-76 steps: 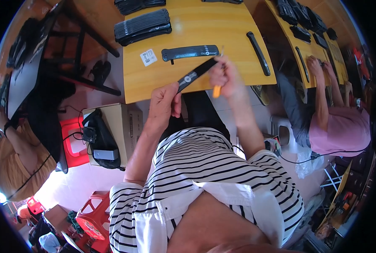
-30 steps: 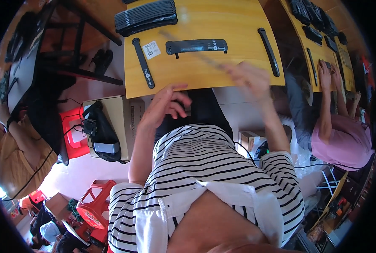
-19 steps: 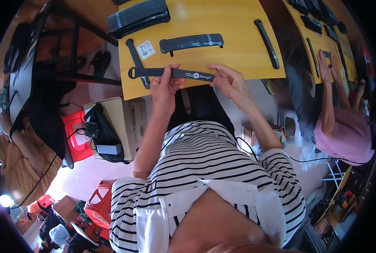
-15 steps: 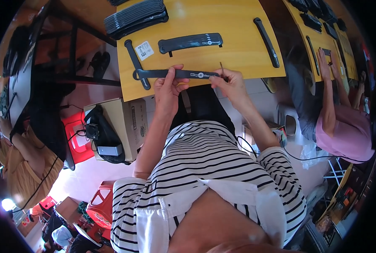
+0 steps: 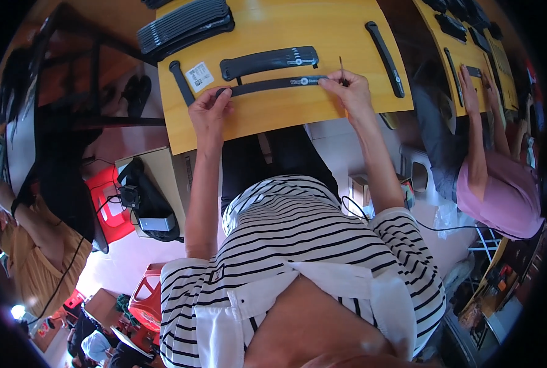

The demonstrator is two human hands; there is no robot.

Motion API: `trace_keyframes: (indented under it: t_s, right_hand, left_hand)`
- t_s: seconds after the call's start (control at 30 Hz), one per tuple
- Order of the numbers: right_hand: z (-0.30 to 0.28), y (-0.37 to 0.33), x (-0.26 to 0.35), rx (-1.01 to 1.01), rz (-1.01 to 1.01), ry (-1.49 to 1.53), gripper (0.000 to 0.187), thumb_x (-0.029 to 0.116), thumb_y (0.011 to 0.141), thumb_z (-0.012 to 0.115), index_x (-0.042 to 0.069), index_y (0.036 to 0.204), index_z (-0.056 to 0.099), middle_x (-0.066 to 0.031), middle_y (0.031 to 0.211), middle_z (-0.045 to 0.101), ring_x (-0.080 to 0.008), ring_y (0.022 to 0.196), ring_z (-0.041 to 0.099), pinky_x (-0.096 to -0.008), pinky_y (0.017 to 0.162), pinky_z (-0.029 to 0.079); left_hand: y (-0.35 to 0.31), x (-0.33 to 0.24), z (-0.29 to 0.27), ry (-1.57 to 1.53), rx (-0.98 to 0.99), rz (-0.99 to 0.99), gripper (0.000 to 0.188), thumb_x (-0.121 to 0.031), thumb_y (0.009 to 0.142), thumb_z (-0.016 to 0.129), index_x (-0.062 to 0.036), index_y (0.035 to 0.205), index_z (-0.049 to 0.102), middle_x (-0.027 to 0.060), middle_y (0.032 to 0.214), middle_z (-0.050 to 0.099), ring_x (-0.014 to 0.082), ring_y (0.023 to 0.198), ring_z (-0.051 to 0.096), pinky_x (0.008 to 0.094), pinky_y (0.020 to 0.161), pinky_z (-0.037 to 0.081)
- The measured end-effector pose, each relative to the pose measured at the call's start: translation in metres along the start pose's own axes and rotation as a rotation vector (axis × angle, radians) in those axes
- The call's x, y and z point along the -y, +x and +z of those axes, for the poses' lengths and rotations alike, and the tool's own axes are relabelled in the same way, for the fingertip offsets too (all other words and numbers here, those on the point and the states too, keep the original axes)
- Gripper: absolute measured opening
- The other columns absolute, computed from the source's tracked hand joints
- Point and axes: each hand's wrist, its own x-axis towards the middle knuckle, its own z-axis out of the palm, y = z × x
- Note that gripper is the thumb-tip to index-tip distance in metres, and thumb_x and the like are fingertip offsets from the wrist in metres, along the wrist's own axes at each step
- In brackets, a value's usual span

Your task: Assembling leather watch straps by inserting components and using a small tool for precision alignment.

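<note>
The strap is black, the table yellow, the shirt black-striped white.

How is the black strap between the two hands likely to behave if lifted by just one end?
The black strap would probably bend or droop, as it looks thin and flat. It is likely light, since the left hand and right hand merely pinch its ends. Its flat shape makes rolling unlikely.

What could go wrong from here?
The right hand pinches the held strap while also gripping a thin-tipped tool; the tip might scratch strap or skin.

The held strap's near the flat strap bundle; it might nudge it.

The left hand could bump the loose strap.
</note>
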Motion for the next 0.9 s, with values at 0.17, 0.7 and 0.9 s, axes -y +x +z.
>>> trace_keyframes:
  t_s: [0.17,0.7,0.9]
  right_hand:
    - [0.004,0.025,-0.008,-0.027,0.012,-0.009,0.009,0.009,0.076,0.07,0.002,0.076,0.064,0.0032,0.066,0.053,-0.0042,0.062,0.044,-0.0191,0.058,0.035]
    - [0.011,0.05,-0.011,-0.136,0.002,-0.413,0.015,0.014,0.075,0.071,0.0,0.074,0.065,0.0017,0.06,0.054,-0.0057,0.057,0.046,-0.0215,0.053,0.036]
    - [0.014,0.047,-0.007,-0.157,0.008,-0.44,0.013,0.013,0.075,0.07,0.001,0.074,0.065,0.0018,0.06,0.055,-0.0057,0.057,0.046,-0.0217,0.053,0.037]
  left_hand:
    - [0.023,-0.001,0.009,0.196,-0.044,0.075,0.01,-0.006,0.08,0.066,0.0016,0.086,0.065,0.0014,0.071,0.061,0.0054,0.056,0.052,0.0183,0.053,0.045]
    - [0.046,0.002,0.018,0.306,-0.092,0.05,0.011,-0.008,0.08,0.066,0.0021,0.084,0.063,0.0026,0.065,0.059,0.0061,0.052,0.051,0.0188,0.047,0.042]
    - [0.046,0.002,0.018,0.278,-0.102,0.047,0.012,-0.008,0.08,0.066,0.0022,0.085,0.063,0.0025,0.066,0.059,0.006,0.051,0.051,0.0185,0.047,0.042]
